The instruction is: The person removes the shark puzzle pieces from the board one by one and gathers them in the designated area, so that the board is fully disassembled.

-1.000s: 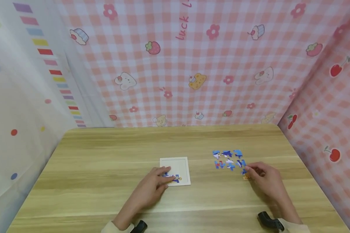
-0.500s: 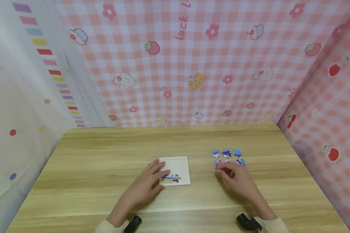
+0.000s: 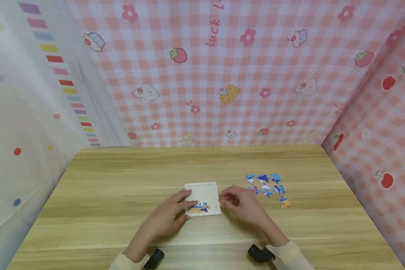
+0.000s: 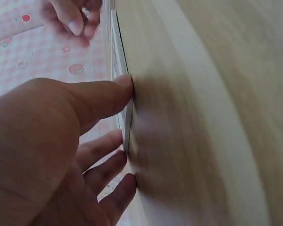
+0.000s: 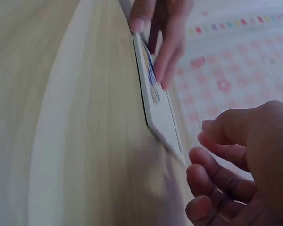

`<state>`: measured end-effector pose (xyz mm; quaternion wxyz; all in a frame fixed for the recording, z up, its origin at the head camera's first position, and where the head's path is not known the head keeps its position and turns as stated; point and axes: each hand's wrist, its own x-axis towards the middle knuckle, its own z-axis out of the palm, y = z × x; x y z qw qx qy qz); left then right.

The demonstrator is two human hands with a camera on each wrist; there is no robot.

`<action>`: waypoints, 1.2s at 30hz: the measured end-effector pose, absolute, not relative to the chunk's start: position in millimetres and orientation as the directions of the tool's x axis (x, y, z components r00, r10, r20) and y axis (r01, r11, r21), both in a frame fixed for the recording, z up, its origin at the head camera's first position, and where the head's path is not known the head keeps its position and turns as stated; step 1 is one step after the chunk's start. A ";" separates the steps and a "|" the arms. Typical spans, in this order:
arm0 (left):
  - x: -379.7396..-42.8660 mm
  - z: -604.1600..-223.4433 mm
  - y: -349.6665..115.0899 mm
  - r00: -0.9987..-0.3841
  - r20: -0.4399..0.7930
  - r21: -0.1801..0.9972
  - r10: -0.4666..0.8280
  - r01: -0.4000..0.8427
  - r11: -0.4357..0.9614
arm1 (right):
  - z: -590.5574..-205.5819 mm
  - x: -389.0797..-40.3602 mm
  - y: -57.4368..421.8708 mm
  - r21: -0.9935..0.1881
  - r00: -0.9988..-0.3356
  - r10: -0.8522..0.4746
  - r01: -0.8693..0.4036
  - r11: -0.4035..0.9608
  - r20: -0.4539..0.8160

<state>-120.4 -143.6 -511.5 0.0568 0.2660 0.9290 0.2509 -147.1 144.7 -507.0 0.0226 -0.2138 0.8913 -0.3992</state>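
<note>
A square white puzzle board (image 3: 202, 189) with a raised border lies at mid-table. Its lower left holds a few fitted pieces (image 3: 200, 207) in blue, yellow and white. My left hand (image 3: 168, 212) rests at the board's left side with fingers extended, the thumb (image 4: 125, 82) against the near edge in the left wrist view. Close by the board's right edge, my right hand (image 3: 241, 204) has its thumb and index fingertips (image 5: 207, 125) pinched together on a small puzzle piece, mostly hidden by the fingers. The other fingers curl loosely.
Several loose blue puzzle pieces (image 3: 264, 185) lie in rows to the right of the board. A blue and orange piece (image 3: 285, 202) sits apart, lower right. The wooden table (image 3: 121, 176) meets a pink checked cloth (image 3: 195, 75) at the back.
My right hand has moved left from the loose pieces to the board's right edge, uncovering the blue and orange piece. My left hand stays at the board, its index finger drawn back slightly.
</note>
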 end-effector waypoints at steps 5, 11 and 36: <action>-116.7 -511.5 -140.4 -0.870 0.025 0.499 0.493 0.438 0.748 | -513.2 -145.4 121.5 -0.689 -0.902 -0.421 -0.363 0.627 0.092; -115.5 -508.9 -139.6 -0.878 0.004 0.511 0.478 0.413 0.754 | -518.0 -139.3 108.0 -0.582 -0.909 -0.410 -0.373 0.723 0.074; -118.4 -506.8 -136.6 -0.880 0.012 0.526 0.474 0.409 0.746 | -520.5 -129.8 92.4 -0.634 -0.947 -0.291 -0.309 0.709 0.135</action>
